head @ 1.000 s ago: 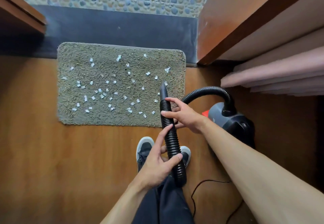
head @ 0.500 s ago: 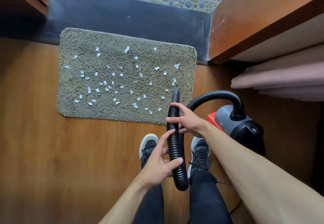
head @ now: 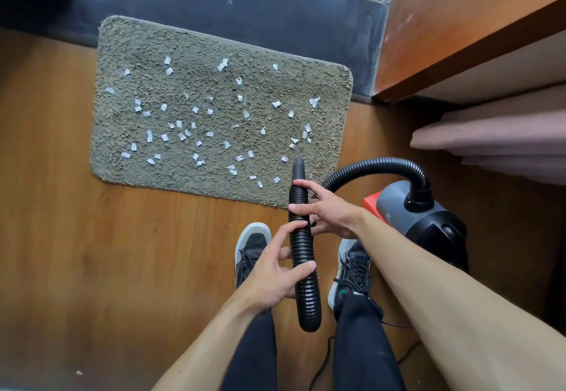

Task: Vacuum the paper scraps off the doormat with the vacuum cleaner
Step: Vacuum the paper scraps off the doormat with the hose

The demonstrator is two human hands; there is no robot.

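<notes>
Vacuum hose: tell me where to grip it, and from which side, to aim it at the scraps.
Grip the ribbed hose just behind its smooth nozzle, coming from the right, where the right hand wraps it. The ribs likely aid grip, and the tip points at the doormat; the left hand holds lower down.

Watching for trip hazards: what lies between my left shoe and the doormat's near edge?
Only bare wooden floor lies between the left shoe and the doormat, as the head view shows.

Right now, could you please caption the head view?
Left hand and right hand hold the vacuum hose near the paper-strewn doormat.
</notes>
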